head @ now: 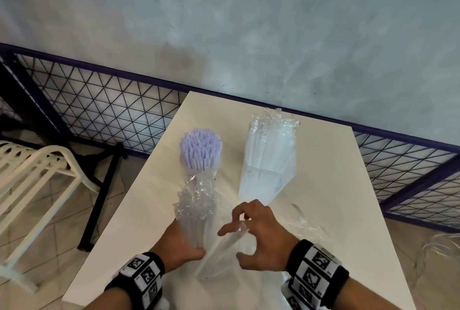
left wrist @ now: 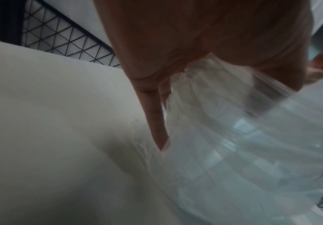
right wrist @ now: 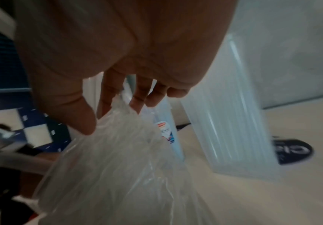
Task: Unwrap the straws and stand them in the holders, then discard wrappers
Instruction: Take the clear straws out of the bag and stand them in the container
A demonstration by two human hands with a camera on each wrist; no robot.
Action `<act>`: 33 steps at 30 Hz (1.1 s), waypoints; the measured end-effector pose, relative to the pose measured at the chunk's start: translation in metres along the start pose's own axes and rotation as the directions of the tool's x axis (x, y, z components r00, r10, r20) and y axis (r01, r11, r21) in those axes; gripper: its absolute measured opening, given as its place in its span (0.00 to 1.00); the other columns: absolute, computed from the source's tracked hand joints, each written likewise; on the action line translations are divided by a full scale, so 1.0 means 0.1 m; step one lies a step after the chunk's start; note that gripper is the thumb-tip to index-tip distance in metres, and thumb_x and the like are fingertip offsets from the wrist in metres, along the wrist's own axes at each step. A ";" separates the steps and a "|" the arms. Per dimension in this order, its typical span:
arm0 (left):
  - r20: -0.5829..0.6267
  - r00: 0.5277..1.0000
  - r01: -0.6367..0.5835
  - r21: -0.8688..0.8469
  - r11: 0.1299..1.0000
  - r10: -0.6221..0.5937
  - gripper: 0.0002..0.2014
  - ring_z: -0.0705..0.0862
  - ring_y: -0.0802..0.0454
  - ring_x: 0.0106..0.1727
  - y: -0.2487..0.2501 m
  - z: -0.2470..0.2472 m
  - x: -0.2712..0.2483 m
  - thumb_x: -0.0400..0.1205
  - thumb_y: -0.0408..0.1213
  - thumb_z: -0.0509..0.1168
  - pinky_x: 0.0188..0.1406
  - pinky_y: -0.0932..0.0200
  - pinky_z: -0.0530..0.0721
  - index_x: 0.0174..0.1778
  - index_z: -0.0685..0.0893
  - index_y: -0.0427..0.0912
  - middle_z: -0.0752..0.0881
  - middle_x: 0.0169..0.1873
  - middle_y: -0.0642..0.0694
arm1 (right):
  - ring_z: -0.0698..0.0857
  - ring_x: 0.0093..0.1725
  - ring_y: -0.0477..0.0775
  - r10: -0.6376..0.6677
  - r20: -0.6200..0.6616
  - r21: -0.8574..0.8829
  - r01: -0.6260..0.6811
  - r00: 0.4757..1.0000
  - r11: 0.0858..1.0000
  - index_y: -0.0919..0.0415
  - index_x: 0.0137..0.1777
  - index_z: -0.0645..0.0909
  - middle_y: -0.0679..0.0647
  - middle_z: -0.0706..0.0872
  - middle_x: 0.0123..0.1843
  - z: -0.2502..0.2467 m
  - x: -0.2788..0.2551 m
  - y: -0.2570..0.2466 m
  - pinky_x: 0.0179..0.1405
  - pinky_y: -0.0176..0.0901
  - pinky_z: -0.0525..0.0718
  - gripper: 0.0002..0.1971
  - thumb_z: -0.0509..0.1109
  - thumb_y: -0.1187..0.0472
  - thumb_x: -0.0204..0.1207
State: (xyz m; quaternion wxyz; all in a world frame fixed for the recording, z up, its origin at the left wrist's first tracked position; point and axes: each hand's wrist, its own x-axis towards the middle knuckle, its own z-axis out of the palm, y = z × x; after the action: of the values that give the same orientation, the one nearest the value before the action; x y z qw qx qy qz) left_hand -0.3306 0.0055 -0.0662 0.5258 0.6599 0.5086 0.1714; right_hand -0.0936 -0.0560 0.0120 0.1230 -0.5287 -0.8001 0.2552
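lilac straws [head: 200,148] stand upright in a clear holder [head: 199,167] mid-table; wrapped white straws [head: 270,147] stand in a square holder [head: 261,185] nearer the far edge.

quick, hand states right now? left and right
Left hand: closed around the wrapped straw bundle, held upright.
Right hand: pinching the clear plastic wrapper between thumb and fingers.

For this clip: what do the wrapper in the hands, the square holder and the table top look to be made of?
Wrapper: thin clear plastic film, glossy; it crinkles and shows glints where the right hand pinches it. Square holder: frosted translucent plastic, probably rigid, with straight flat walls and straws dimly visible through them. Table: smooth matte off-white top, maybe laminate; the core cannot be told.
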 end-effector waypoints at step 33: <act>-0.032 0.999 -0.007 -0.074 0.997 0.005 0.29 0.83 0.78 0.46 -0.04 0.03 -0.01 0.61 0.35 0.80 0.43 0.85 0.75 0.52 0.74 0.60 0.87 0.46 0.57 | 0.82 0.43 0.36 0.257 -0.229 0.364 -0.162 0.939 0.917 0.60 0.47 0.79 0.49 0.84 0.38 -0.15 0.17 -0.20 0.40 0.35 0.77 0.09 0.68 0.64 0.67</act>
State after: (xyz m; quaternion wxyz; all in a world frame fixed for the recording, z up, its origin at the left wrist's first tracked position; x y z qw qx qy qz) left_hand -0.3309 0.0026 -0.0700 0.5412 0.6388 0.5081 0.2022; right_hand -0.1091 -0.0428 0.0345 0.2926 -0.6129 -0.6576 0.3260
